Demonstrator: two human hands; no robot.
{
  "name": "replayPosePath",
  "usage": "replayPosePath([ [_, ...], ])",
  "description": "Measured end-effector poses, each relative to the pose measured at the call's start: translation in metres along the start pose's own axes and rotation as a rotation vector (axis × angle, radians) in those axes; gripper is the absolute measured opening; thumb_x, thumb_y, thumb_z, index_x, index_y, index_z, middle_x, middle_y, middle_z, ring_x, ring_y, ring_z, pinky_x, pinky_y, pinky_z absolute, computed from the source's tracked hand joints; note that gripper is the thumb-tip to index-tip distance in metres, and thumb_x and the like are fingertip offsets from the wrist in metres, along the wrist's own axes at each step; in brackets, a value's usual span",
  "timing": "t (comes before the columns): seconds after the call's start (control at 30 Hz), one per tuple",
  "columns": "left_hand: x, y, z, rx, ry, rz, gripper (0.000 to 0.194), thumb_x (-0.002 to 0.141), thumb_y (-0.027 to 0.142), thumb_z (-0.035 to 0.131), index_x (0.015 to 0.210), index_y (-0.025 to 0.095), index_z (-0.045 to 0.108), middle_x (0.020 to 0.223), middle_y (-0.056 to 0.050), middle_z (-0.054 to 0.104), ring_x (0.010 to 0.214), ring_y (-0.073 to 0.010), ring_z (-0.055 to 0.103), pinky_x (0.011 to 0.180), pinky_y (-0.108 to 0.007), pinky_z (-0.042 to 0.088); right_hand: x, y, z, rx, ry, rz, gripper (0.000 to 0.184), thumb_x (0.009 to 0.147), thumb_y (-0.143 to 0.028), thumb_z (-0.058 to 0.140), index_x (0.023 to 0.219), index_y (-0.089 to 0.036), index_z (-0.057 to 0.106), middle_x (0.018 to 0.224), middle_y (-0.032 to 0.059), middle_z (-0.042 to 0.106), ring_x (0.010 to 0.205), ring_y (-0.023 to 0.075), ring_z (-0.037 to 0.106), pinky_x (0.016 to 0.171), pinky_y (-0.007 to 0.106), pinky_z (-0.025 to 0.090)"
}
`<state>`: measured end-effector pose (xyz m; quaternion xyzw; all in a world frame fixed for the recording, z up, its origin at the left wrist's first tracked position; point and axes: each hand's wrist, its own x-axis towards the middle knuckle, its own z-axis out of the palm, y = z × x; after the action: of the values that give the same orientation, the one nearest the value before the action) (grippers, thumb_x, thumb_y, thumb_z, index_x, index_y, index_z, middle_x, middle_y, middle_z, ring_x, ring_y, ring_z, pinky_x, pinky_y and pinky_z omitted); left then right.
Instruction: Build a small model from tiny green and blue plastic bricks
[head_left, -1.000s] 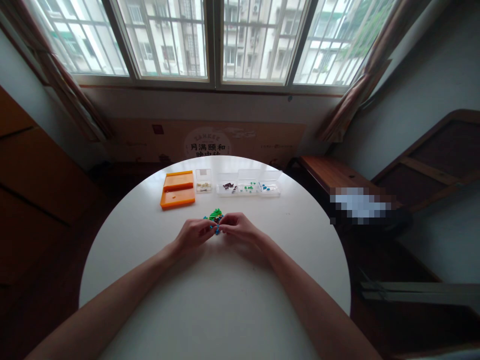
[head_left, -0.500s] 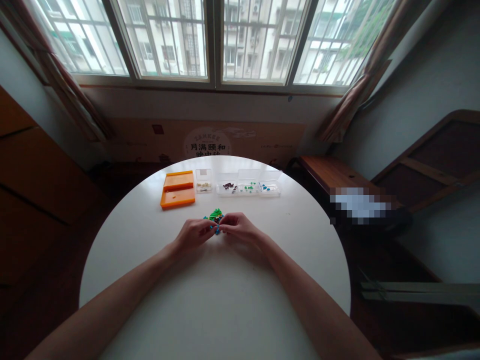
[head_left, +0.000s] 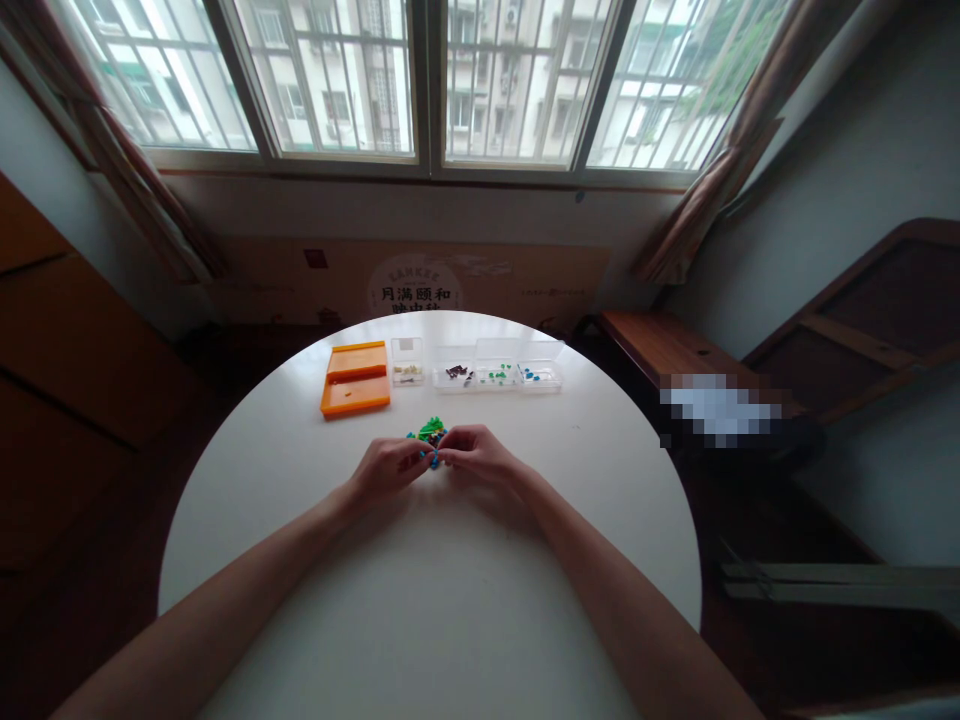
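Observation:
A small model of green, blue and dark building bricks (head_left: pixel 432 431) stands on the white round table (head_left: pixel 420 620), between my two hands. My left hand (head_left: pixel 388 465) is closed on its left near side, thumb and fingertips pinched together. From the right, my right hand (head_left: pixel 478 452) grips it with bent fingers. Both sets of fingertips almost meet at a blue piece (head_left: pixel 435 459) low on the near side. The fingers cover part of the model, and its exact shape is too small to make out.
Behind the hands stand an orange tray (head_left: pixel 355 408) with a tiny piece in it, a small clear box (head_left: pixel 407 350) of pale pieces, and a clear compartment box (head_left: pixel 496 387) of dark, green and blue pieces. A wooden bench (head_left: pixel 660 345) is to the right.

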<state>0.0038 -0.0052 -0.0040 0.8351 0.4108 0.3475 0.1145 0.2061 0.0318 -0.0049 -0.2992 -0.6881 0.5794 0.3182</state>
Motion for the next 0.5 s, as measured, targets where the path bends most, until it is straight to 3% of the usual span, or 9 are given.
replayPosePath([
  [0.5, -0.0009, -0.0019, 0.0013, 0.002, 0.002, 0.002, 0.017, 0.082, 0.027, 0.058, 0.086, 0.016, 0.07, 0.058, 0.0, 0.061, 0.047, -0.0063, 0.047, 0.05, -0.016, 0.037, 0.0003, -0.0005, -0.0003, -0.011, 0.007, -0.015, 0.035, 0.067, -0.044, 0.07, 0.08, -0.011, 0.067, 0.072, 0.0052, 0.067, 0.061, 0.0125, 0.056, 0.056, 0.024, 0.041],
])
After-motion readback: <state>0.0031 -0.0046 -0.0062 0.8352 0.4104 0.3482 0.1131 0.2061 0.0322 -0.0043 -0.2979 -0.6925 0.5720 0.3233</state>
